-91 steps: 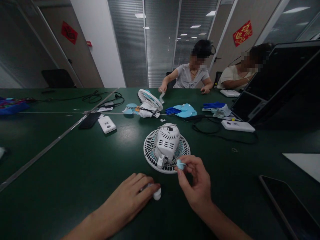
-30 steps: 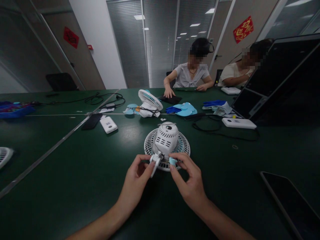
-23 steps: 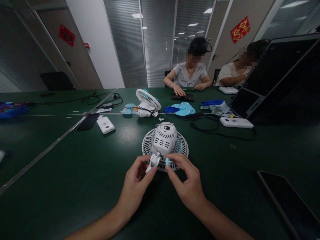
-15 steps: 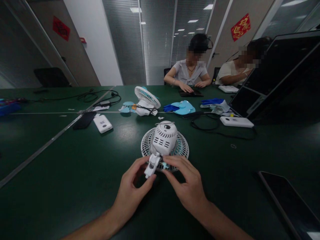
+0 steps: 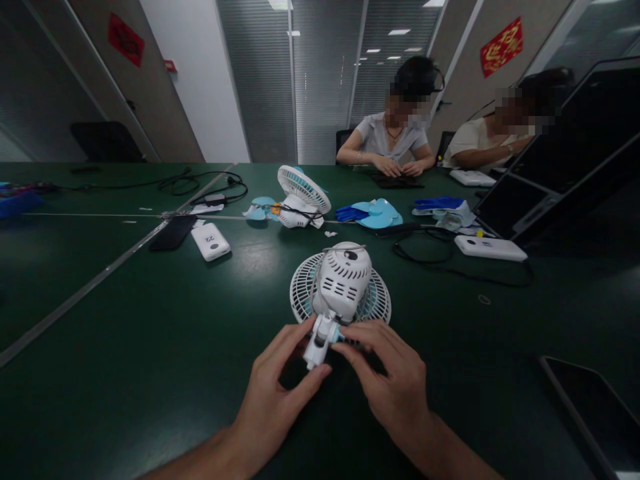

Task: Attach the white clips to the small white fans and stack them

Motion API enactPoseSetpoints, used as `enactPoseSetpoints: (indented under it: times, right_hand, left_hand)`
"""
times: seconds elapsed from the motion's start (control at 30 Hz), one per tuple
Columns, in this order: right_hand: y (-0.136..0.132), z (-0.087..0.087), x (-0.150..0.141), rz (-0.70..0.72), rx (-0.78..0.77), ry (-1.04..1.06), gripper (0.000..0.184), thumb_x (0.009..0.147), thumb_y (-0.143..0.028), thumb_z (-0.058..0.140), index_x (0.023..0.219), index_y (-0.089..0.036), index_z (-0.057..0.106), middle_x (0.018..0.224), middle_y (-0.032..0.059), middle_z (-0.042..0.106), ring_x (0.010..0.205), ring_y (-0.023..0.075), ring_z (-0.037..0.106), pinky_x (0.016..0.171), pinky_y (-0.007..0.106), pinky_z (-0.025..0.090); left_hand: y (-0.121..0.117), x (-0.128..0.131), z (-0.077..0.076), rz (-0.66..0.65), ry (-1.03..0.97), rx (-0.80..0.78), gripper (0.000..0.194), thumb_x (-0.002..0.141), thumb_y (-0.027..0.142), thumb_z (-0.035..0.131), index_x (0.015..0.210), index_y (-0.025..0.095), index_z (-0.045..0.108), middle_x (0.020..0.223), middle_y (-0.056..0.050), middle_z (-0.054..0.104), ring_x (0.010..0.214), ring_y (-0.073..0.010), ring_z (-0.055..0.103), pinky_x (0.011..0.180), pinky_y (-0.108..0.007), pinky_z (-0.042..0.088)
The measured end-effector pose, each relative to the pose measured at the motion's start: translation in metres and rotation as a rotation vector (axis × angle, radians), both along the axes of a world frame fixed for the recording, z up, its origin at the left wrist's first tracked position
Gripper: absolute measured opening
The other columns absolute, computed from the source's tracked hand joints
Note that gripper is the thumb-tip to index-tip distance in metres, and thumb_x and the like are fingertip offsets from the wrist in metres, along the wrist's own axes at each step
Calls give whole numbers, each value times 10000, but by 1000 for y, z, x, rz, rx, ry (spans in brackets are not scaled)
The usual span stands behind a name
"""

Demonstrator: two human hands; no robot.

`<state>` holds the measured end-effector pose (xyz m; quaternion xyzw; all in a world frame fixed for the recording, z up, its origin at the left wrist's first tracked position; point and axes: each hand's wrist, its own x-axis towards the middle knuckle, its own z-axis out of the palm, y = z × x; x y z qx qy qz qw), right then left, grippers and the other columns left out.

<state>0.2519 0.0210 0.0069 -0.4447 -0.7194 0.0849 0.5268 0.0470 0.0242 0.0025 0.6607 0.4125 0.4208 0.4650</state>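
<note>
A small white desk fan (image 5: 343, 280) lies grille-down on the dark green table (image 5: 125, 347), its motor housing pointing up. A white bracket piece (image 5: 320, 337) juts from the housing toward me. My left hand (image 5: 277, 393) pinches this bracket between thumb and fingers. My right hand (image 5: 393, 380) presses a small light-blue part (image 5: 336, 331) against the bracket's right side, fingers closed around it.
A second white fan (image 5: 300, 200) lies farther back beside blue fan blades (image 5: 377, 215) and blue gloves (image 5: 437, 203). A white power bank (image 5: 211, 241), a black phone (image 5: 173, 233), cables and a dark screen (image 5: 595, 407) lie around. Two people sit across the table.
My left hand left the small white piece on the table and took the fan's bracket. My right hand carried the blue part from beside the grille to the bracket.
</note>
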Motion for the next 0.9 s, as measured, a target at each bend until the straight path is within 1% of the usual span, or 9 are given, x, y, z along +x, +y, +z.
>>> enactPoseSetpoints:
  times: [0.1,0.17,0.23,0.37,0.5,0.6,0.7,0.8,0.9]
  right_hand:
    - [-2,-2,-2,0,-155,119,132,973,-169,709,1042,-270,760,942,27,811,834,222,791,727,336,662]
    - [-3,-5,-4,1,-307,243,61,985,-229,705,1027,-256,739,847,12,790,750,205,790,626,281,648]
    - [-4,-6,-6,-2,-385,302,43,1003,-270,684,1018,-245,716,770,-7,756,680,181,773,578,244,628]
    - [-6,-2,0,-4,-263,83,97,1002,-228,661,1083,-237,713,877,9,764,712,154,748,649,238,609]
    - [-6,4,8,30,-161,-89,171,975,-220,691,1145,-210,700,836,-1,732,562,121,645,556,233,543]
    - [-5,4,7,45,-186,-97,82,1007,-222,645,1040,-208,718,809,-4,733,565,122,647,560,235,522]
    - [-4,1,4,49,-249,-68,172,1038,-218,596,913,-218,714,767,-16,740,594,128,681,583,233,517]
    - [-5,-1,5,27,-228,-72,79,1016,-222,630,1053,-213,700,763,-24,733,553,122,661,535,229,498]
    - [-6,-1,8,-2,-121,-175,210,992,-182,641,1200,-209,648,843,-4,737,540,117,636,493,230,470]
  left_hand:
    - [-1,1,-1,0,15,14,525,971,315,724,1469,383,570,1305,-34,660,1131,-196,661,980,-327,554]
    - [-2,0,-2,1,22,33,528,967,316,731,1464,395,571,1289,-24,664,1112,-186,664,957,-313,557]
    - [-1,0,-3,3,28,46,525,969,317,728,1461,405,569,1296,-19,660,1124,-184,661,974,-317,553]
    - [-1,-2,-4,5,26,49,520,977,318,717,1463,413,560,1355,-19,632,1196,-197,639,1036,-350,536]
    - [-1,-2,-5,3,12,44,512,986,318,706,1466,413,556,1379,-23,618,1225,-206,629,1054,-369,526]
    - [-1,-1,-4,7,10,41,515,986,318,707,1469,412,556,1372,-25,620,1219,-204,630,1047,-366,526]
    - [-1,-1,-3,6,13,33,521,986,320,707,1477,401,551,1384,-33,612,1231,-210,626,1060,-375,522]
    - [-1,-2,-3,14,14,34,513,985,323,708,1471,391,560,1385,-40,611,1232,-219,626,1061,-387,528]
    - [-2,-2,-4,15,18,35,494,984,326,708,1455,391,575,1378,-38,614,1227,-219,629,1054,-382,534]
